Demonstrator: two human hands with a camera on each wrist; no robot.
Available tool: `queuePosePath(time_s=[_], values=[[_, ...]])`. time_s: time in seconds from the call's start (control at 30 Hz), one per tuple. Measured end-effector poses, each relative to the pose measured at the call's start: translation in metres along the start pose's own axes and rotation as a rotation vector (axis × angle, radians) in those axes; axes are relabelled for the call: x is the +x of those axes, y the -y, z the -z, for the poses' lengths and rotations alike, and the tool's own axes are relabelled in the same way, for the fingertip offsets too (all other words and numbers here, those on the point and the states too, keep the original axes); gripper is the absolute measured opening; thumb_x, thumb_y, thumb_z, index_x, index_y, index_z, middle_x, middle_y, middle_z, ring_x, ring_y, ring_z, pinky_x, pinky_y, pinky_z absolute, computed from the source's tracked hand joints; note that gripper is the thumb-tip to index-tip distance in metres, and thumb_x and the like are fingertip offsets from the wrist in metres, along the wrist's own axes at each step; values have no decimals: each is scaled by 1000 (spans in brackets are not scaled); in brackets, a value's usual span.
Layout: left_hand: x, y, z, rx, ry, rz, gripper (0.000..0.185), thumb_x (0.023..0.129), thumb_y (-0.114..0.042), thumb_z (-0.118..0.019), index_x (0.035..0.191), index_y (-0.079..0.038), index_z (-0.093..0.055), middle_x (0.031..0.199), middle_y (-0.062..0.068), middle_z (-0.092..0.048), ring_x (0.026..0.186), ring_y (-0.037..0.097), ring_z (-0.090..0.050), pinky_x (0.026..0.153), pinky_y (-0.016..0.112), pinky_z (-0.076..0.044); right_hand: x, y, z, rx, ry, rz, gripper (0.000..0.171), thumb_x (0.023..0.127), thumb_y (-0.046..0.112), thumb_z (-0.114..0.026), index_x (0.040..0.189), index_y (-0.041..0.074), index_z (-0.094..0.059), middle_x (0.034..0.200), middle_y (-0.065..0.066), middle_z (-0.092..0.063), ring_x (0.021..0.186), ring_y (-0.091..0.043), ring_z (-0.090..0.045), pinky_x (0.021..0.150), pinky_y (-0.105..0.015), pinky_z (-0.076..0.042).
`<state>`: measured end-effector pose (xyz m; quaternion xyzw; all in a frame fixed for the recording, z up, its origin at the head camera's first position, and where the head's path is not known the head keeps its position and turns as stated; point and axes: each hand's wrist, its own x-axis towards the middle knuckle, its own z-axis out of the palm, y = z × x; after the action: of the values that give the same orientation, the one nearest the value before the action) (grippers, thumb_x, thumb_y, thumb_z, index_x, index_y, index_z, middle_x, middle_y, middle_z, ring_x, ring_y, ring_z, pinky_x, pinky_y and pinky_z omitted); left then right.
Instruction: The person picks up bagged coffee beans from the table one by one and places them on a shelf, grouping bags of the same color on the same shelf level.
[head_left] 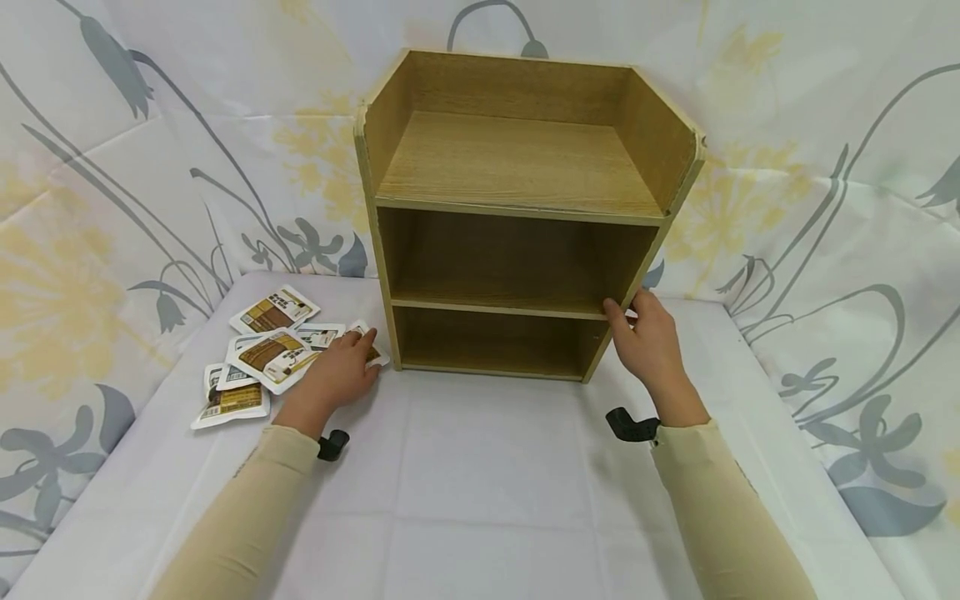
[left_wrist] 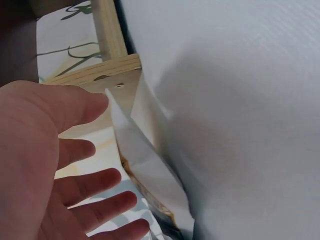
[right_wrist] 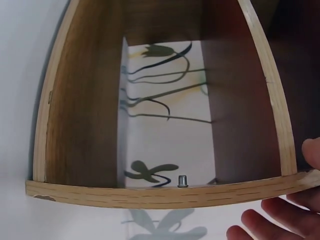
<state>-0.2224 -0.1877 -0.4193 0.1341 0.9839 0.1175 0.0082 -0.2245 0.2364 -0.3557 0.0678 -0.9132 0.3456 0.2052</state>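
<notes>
A wooden shelf unit [head_left: 517, 167] with an open top and two compartments below stands at the back of the white-covered table. My right hand [head_left: 651, 346] grips its right side panel [right_wrist: 150, 196], thumb on the inner side and fingers outside. Beside the unit's lower left corner, my left hand [head_left: 337, 375] reaches over a flat white-and-brown food packet [head_left: 378, 357]. In the left wrist view this packet [left_wrist: 150, 170] stands tilted near the spread fingers, its tip by the thumb; whether they touch is unclear. More packets [head_left: 273, 358] lie in a loose pile left of that hand.
White cloth [head_left: 487, 467] covers the table. Patterned fabric [head_left: 825, 125] hangs behind and along both sides. A small metal peg [right_wrist: 182, 181] sticks out of the right panel's inner face. Black mounts [head_left: 632, 425] sit at both wrists.
</notes>
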Motion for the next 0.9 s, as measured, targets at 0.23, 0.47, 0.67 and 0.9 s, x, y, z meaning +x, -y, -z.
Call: queuePosePath(time_s=[0.23, 0.47, 0.67, 0.9], values=[[0, 0, -7, 48, -13, 16, 62, 92, -23, -61, 143, 6, -40, 136, 31, -48, 125, 48, -47, 103, 57, -41, -3, 1, -3, 6, -20, -27, 37, 102, 26, -45, 118, -6, -55, 110, -23, -58, 111, -40, -60, 92, -49, -53], [1, -2, -16, 114, -75, 31, 59, 89, -18, -65, 139, 7, -44, 130, 29, -53, 119, 46, -51, 95, 55, -47, -3, 3, -5, -20, -35, -18, 37, 103, 24, -43, 115, -9, -55, 107, -27, -57, 108, -44, -60, 90, -53, -53], [0, -3, -17, 85, -101, 69, 55, 86, -10, -66, 134, 9, -47, 124, 31, -54, 115, 47, -53, 92, 55, -48, -3, 3, -6, -22, -38, -25, 37, 102, 24, -43, 115, -9, -54, 108, -27, -58, 109, -44, -60, 90, -54, -52], [1, -5, -10, 70, -60, 81, 43, 84, -7, -65, 121, 12, -54, 114, 30, -57, 108, 44, -57, 91, 53, -50, -3, 0, -8, -16, -51, -14, 37, 102, 24, -43, 115, -9, -54, 109, -28, -58, 108, -45, -61, 87, -55, -53]])
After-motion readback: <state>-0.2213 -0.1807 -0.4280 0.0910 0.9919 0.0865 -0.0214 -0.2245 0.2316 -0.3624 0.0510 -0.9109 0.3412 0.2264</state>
